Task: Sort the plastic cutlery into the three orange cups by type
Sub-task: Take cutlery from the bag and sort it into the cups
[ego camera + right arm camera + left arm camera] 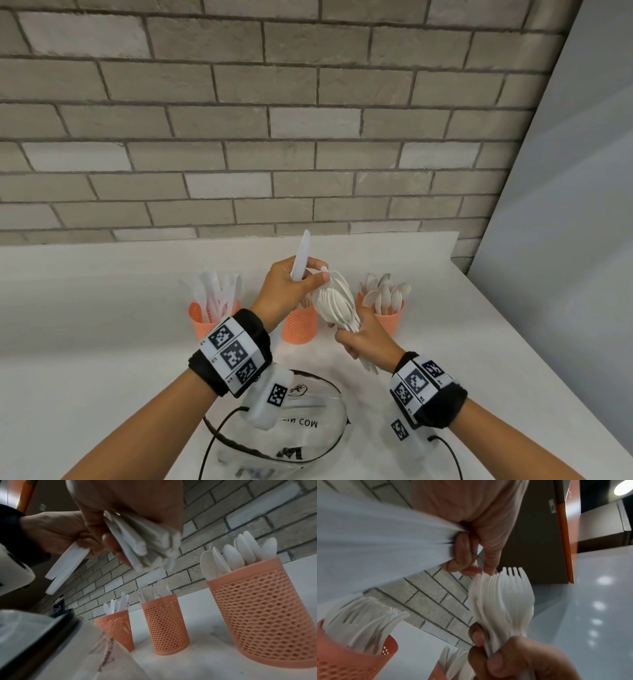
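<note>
Three orange mesh cups stand in a row by the brick wall: the left cup (205,320) holds knives, the middle cup (299,327) holds forks, and the right cup (388,320) holds spoons. My right hand (352,337) grips a bundle of white forks (335,301) by the handles, above the middle cup. My left hand (308,277) holds a white knife (301,255) upright, and its fingertips touch the fork tines (511,574). In the right wrist view, two white handle ends (68,562) stick out below my left hand (56,534).
A clear plastic bag (294,428) with black trim lies on the white table (102,342) under my wrists. Black cables run from both wristbands. The brick wall (239,137) rises just behind the cups, and the table's right edge runs diagonally.
</note>
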### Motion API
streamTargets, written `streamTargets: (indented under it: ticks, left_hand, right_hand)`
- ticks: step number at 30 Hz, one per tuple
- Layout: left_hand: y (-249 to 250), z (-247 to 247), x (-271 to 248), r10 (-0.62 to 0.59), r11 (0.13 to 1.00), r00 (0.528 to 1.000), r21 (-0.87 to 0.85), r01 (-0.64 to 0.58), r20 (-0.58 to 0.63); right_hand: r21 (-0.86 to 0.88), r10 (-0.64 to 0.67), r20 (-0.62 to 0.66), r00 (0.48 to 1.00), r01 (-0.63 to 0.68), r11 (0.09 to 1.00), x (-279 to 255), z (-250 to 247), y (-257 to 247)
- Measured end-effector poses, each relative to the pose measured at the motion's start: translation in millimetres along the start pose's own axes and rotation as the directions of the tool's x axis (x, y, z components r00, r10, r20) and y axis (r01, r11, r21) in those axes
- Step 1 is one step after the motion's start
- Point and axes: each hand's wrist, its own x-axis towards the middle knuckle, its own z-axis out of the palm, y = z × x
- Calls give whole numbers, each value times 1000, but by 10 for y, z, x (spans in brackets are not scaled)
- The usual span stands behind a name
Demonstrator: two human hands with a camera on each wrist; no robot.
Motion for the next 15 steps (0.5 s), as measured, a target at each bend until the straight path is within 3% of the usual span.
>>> streamTargets:
  ticks: [4,9,15]
  left_hand:
    - [2,2,37,61,998,998,33,-60,-28]
    - [118,-28,78,59,991,985,-109,-77,-161]
    - [85,-11,2,-38,987,999,-159,33,-28]
  right_hand:
    - [65,36,70,997,-41,997,-9,-33,6]
    - [124,71,116,991,-86,989,-4,-52,8]
    - [203,134,173,976,-169,964,14,-34,-22]
